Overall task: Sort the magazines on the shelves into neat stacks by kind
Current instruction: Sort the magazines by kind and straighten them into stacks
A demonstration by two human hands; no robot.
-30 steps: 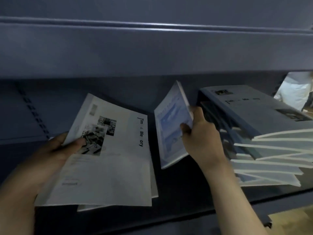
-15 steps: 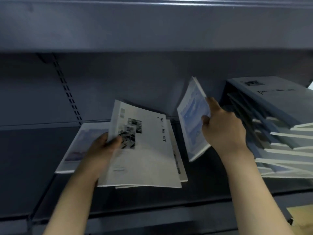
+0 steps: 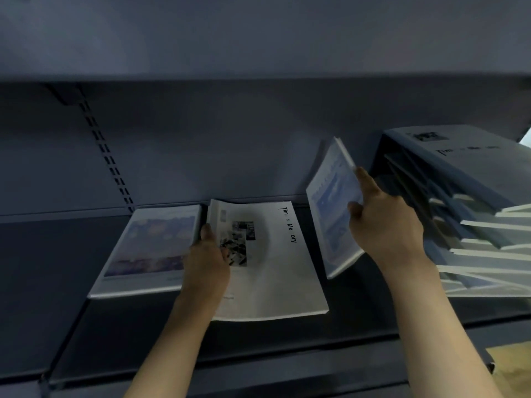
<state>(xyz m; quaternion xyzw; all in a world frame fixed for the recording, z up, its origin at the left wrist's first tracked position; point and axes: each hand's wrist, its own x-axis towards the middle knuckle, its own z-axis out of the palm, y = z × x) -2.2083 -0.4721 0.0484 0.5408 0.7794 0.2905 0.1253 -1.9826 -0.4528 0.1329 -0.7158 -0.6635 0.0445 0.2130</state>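
left hand (image 3: 208,258) grips white magazine (image 3: 270,262) by left edge, laying it flat on shelf (image 3: 287,340) just beside blue-cover stack (image 3: 149,248), likely starting separate pile. right hand (image 3: 385,225) pinches blue magazine (image 3: 330,208) upright, apparently waiting its turn. messy fanned heap (image 3: 471,219) at right, unsorted.

Both hands grip magazines: left hand (image 3: 205,261) white magazine (image 3: 273,262), right hand (image 3: 386,228) blue magazine (image 3: 330,208).
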